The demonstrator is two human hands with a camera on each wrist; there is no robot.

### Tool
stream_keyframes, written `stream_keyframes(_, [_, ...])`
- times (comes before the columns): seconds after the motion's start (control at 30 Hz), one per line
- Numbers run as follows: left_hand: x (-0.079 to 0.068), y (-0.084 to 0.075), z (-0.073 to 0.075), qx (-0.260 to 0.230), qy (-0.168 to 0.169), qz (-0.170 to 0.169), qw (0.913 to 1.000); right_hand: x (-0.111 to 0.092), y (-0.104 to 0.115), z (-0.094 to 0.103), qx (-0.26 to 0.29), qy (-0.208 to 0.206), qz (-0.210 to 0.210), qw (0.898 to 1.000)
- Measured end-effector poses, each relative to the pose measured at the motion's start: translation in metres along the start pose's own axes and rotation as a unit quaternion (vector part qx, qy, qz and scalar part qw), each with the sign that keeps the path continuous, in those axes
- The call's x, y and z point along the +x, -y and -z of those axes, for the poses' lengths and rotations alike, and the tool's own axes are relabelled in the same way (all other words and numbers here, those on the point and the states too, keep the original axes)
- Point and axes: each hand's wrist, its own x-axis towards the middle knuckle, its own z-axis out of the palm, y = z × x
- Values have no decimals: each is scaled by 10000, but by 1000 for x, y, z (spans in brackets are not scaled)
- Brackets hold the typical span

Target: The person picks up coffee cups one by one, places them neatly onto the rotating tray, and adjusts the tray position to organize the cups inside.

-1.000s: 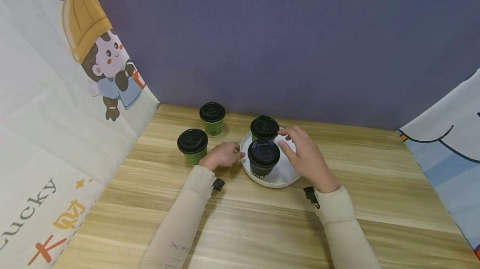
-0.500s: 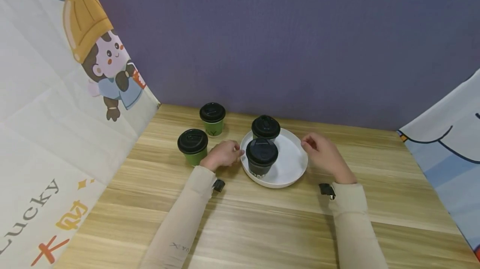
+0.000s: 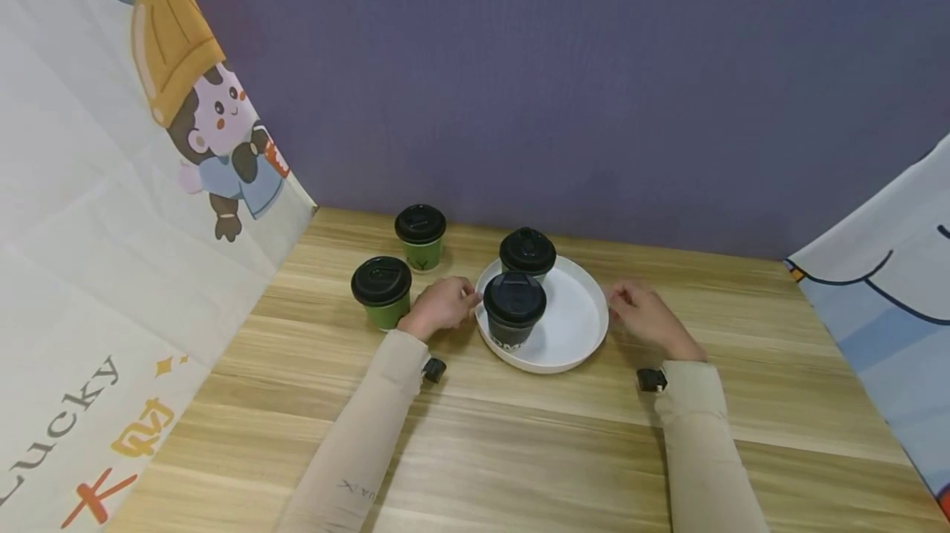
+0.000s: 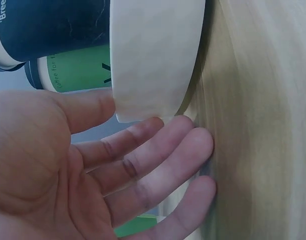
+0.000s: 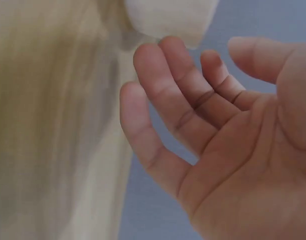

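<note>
A round white plate (image 3: 571, 318) with a raised rim stands on the wooden table. On its left part are a dark cup (image 3: 510, 332) with a black lid and, behind it, a green cup (image 3: 528, 252) with a black lid. My left hand (image 3: 443, 304) pinches the plate's left edge, thumb at the rim and index fingertip against the outer wall, as the left wrist view shows. At the right edge is my right hand (image 3: 644, 318). Its fingers (image 5: 155, 75) are loosely bent and spread, fingertips close to the plate's wall, with nothing between them and the thumb.
Two more green cups with black lids, a nearer cup (image 3: 382, 294) and a farther cup (image 3: 420, 238), stand on the table (image 3: 519, 450) left of the plate. A purple-grey wall (image 3: 564, 87) rises behind. Printed cloths hang at both sides.
My right hand has left the cups and moved right, to the plate's right edge. On the plate, the front cup has shifted slightly left and the back one slightly right. My left hand stays put.
</note>
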Motion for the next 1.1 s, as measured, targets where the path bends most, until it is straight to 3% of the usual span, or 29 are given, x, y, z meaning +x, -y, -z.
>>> stream_keyframes(0.37, [1, 1, -4, -90, -237, 96, 9996, 2, -14, -9, 550, 527, -144, 9970])
stream_keyframes(0.6, [1, -2, 2, -127, -743, -172, 9970, 1, -18, -9, 856, 623, 127, 9943])
stream_keyframes(0.93, [-18, -24, 32, -724, -1333, -805, 9852, 0, -24, -7, 1262, 797, -48, 9888])
stream_keyframes(1.1, [-31, -30, 51, -815, -1771, -1258, 9727, -2, -25, -7, 1436, 865, -94, 9858])
